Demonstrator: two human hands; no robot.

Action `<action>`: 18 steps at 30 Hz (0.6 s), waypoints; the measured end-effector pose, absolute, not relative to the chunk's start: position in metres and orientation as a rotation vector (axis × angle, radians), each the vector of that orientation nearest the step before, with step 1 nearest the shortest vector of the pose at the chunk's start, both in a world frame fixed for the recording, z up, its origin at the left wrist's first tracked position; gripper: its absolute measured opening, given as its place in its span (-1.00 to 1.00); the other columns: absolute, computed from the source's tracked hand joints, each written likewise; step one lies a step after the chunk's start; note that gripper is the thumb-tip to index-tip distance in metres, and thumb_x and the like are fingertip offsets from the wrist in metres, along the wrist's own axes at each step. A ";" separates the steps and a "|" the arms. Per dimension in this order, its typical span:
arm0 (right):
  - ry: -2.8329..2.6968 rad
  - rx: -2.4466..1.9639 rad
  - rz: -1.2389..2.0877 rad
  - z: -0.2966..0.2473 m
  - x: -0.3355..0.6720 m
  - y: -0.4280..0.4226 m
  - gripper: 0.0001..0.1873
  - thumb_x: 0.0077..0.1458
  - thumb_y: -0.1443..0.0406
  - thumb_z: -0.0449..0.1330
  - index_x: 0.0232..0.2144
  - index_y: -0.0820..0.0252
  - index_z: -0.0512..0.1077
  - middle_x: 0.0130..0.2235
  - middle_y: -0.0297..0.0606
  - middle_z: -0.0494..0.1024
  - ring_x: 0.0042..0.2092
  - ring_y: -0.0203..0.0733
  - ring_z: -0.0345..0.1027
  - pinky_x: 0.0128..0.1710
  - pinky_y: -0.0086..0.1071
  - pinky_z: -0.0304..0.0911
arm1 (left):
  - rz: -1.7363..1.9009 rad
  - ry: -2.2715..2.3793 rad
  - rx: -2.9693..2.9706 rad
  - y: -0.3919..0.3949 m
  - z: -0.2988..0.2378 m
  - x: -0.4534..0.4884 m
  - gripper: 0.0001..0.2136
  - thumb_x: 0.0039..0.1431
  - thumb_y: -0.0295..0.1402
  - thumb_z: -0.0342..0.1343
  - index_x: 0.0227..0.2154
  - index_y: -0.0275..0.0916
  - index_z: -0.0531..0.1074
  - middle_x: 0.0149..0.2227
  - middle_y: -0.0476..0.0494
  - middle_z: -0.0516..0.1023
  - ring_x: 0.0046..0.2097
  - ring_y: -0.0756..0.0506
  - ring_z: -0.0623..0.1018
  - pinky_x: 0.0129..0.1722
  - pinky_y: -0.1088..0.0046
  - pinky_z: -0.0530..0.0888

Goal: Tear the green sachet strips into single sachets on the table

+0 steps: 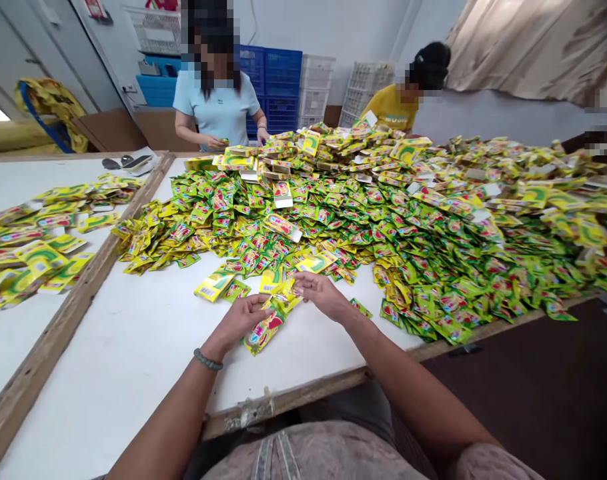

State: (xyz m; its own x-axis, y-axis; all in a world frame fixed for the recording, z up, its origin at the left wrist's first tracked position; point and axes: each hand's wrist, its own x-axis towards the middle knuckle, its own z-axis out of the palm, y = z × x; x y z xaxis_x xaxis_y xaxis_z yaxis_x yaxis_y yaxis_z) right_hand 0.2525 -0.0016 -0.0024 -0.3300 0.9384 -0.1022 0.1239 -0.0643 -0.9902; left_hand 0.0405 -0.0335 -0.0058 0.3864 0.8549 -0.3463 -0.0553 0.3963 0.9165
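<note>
Low over the white table, my left hand [241, 321] is closed on shiny green and yellow sachets [264, 331] with a watermelon print. They tilt down toward my body. My right hand [323, 295] pinches the far end of a yellow sachet [286, 291] in the same bunch. How many sachets are in my fingers is hard to tell. Just beyond my hands lie a flat yellow carton [214, 285] with a barcode, a loose green sachet [237, 290] and another yellow carton [316, 262]. A single sachet [361, 307] rests right of my right wrist.
A large heap of sachets [413, 247] spreads ahead and to the right, with small cartons [283, 160] piled behind. A wooden strip [83, 293] divides the table; more cartons [38, 247] lie left of it. Co-workers [216, 110] are across the table, with stacked crates [282, 73] behind.
</note>
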 end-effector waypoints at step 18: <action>-1.732 -1.422 1.086 -0.009 0.231 -0.011 -0.65 -0.03 0.04 0.16 -0.47 0.23 0.49 -0.59 -0.39 0.34 -0.52 -0.35 0.13 -0.54 -0.48 0.02 | 0.735 1.034 1.037 -0.032 -0.009 0.041 -0.51 -0.14 -0.18 0.28 -0.14 -0.33 0.42 -0.47 -0.08 0.56 -0.50 -0.03 0.48 -0.53 0.52 0.33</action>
State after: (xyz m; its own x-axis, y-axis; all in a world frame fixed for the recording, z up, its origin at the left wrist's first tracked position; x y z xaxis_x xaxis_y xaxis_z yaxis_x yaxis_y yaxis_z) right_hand 0.2309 -0.0114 -0.0087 -0.2102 0.9773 -0.0251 0.4487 0.0736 -0.8907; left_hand 0.0414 -0.0317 -0.0086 0.3603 0.8738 -0.3266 -0.0209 0.3576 0.9336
